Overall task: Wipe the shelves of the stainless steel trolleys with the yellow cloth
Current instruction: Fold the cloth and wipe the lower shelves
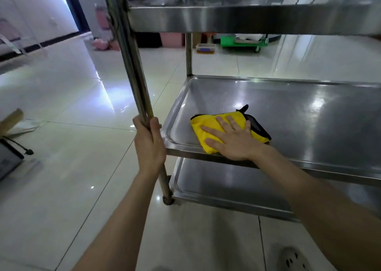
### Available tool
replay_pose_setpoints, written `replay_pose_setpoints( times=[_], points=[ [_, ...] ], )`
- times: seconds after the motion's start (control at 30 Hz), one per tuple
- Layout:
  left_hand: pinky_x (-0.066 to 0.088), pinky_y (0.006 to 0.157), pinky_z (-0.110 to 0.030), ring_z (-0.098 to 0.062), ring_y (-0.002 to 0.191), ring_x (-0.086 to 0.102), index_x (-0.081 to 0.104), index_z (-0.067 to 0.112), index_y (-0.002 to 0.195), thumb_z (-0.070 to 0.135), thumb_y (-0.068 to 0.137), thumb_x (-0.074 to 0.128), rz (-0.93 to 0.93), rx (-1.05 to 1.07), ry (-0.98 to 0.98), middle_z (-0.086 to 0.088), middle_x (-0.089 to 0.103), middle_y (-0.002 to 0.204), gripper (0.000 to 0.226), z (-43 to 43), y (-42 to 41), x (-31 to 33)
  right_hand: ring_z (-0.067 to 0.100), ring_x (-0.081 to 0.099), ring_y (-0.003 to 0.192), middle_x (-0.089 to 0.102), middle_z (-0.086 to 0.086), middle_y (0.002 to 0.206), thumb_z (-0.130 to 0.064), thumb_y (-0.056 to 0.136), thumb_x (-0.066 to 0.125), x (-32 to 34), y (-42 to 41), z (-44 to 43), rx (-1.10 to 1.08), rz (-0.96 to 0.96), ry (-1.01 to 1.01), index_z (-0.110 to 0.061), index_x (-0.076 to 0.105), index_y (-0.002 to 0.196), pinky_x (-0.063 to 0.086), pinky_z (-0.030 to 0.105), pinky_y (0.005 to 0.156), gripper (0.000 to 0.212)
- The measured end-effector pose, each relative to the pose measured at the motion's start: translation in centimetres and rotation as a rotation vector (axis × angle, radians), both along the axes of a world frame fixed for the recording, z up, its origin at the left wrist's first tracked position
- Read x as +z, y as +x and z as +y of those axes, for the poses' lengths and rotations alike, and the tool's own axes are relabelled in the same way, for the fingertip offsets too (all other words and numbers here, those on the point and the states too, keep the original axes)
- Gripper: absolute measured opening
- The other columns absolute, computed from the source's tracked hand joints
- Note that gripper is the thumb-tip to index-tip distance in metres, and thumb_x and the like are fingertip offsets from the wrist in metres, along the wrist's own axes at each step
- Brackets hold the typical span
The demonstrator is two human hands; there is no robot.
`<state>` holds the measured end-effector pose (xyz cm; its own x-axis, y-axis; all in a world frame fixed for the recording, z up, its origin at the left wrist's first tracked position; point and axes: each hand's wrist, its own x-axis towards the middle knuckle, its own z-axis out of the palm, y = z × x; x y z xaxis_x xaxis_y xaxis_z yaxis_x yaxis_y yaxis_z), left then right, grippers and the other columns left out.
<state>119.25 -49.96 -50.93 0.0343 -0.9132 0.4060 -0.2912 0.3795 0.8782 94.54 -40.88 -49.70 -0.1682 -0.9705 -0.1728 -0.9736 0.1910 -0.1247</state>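
A stainless steel trolley fills the right half of the head view, with a top shelf [247,17], a middle shelf [299,114] and a bottom shelf [226,186]. The yellow cloth [203,128], dark-edged on its far side, lies near the front left corner of the middle shelf. My right hand [233,140] lies flat on the cloth with fingers spread, pressing it to the steel. My left hand [149,142] is wrapped around the trolley's front left upright post [129,54], just left of the middle shelf's corner.
Glossy pale floor tiles [82,126] surround the trolley. A green cart [243,41] and a small plastic box [205,48] stand at the far wall. Pink items sit behind the post. A dark device with a cable [12,153] lies at the left edge.
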Motion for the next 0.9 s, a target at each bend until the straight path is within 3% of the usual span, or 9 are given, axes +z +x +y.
replay_pose_setpoints(
  times=[0.07, 0.2, 0.33, 0.5, 0.67, 0.9],
  points=[
    [0.056, 0.073, -0.056, -0.022, 0.077, 0.065, 0.039, 0.031, 0.11, 0.063, 0.104, 0.03, -0.048, -0.012, -0.011, -0.002, 0.067, 0.088, 0.034, 0.0, 0.1, 0.0, 0.031, -0.025, 0.161, -0.022, -0.006, 0.176, -0.093, 0.088, 0.003, -0.3, 1.1, -1.2, 0.028, -0.021, 0.014, -0.076, -0.009, 0.15, -0.021, 0.078, 0.115, 0.065],
    [0.057, 0.073, -0.054, -0.027, 0.078, 0.066, 0.036, 0.038, 0.105, 0.066, 0.101, 0.029, -0.092, 0.002, -0.03, -0.002, 0.067, 0.088, 0.029, -0.8, 0.4, -0.8, 0.034, -0.025, 0.161, -0.021, -0.004, 0.177, -0.105, 0.071, 0.005, -0.8, 2.7, -7.0, 0.048, -0.041, 0.023, -0.081, -0.006, 0.145, -0.022, 0.081, 0.11, 0.079],
    [0.058, 0.071, -0.055, -0.03, 0.077, 0.067, 0.037, 0.034, 0.11, 0.067, 0.102, 0.029, -0.101, -0.001, -0.064, 0.0, 0.067, 0.089, 0.035, -1.4, 0.1, -1.3, 0.041, -0.018, 0.162, -0.018, -0.002, 0.178, -0.103, 0.078, 0.015, 0.2, 0.1, -15.5, -0.076, 0.005, 0.037, -0.074, -0.002, 0.153, -0.013, 0.086, 0.109, 0.082],
    [0.056, 0.065, -0.053, -0.026, 0.071, 0.065, 0.036, 0.034, 0.108, 0.068, 0.103, 0.031, -0.065, 0.011, -0.11, 0.001, 0.064, 0.081, 0.034, -2.1, -0.5, -1.5, 0.049, -0.017, 0.16, -0.016, 0.006, 0.178, -0.102, 0.08, 0.017, 0.6, -0.6, -22.6, -0.198, -0.035, 0.03, -0.065, -0.002, 0.159, -0.006, 0.081, 0.117, 0.09],
    [0.056, 0.066, -0.051, -0.03, 0.071, 0.065, 0.039, 0.023, 0.111, 0.067, 0.103, 0.031, -0.06, -0.02, -0.082, -0.001, 0.064, 0.082, 0.045, -2.1, -0.6, -1.0, 0.042, -0.015, 0.162, -0.013, 0.001, 0.179, -0.098, 0.084, 0.01, 1.0, 0.8, -19.8, -0.109, 0.005, 0.031, -0.068, -0.005, 0.157, -0.009, 0.085, 0.113, 0.08],
    [0.056, 0.066, -0.05, -0.025, 0.07, 0.066, 0.039, 0.022, 0.111, 0.063, 0.105, 0.035, -0.091, -0.082, -0.024, -0.001, 0.065, 0.082, 0.042, -1.8, 0.0, -0.2, 0.033, -0.01, 0.164, -0.009, -0.004, 0.179, -0.09, 0.091, 0.006, -0.3, 6.4, -6.4, 0.131, -0.003, -0.056, -0.067, -0.003, 0.158, -0.008, 0.082, 0.116, 0.071]
  ],
)
